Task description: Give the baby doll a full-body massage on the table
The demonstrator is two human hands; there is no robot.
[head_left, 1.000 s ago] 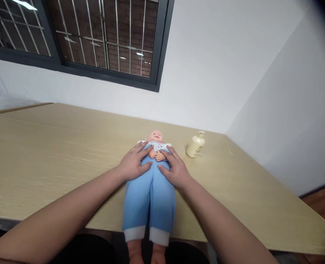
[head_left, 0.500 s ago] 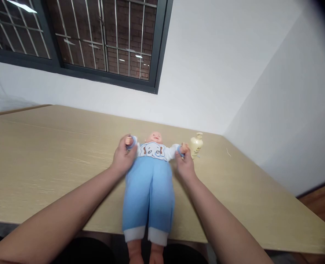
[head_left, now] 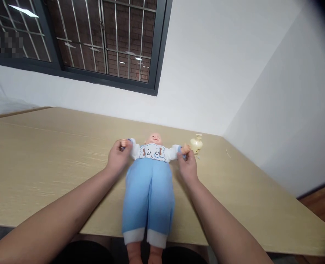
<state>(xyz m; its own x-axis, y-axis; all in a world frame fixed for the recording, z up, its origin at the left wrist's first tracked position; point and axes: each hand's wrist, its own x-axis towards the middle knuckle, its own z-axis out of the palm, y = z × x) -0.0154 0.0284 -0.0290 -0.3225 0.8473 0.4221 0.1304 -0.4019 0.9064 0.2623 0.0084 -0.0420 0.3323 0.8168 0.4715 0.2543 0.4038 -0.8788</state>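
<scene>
A baby doll lies on its back, its head toward the wall and its feet past the table's near edge. It wears blue trousers with white cuffs and a white top with an elephant face on the chest. My left hand is closed around the doll's hand and blue-edged cuff on the left side. On the other side, my right hand grips the doll's other hand at its cuff. Both doll arms are stretched outward. A cream pump bottle stands just beyond my right hand, which hides part of its base.
The pale wooden table reaches back to a white wall. A thin pale strand lies right of the bottle. Above the table is a barred window with a dark frame. Clear plastic sheeting shows at far left.
My left hand has moved slightly outward to the left, and the doll's arm there is straighter. My right hand has shifted very little, still on the doll's other hand.
</scene>
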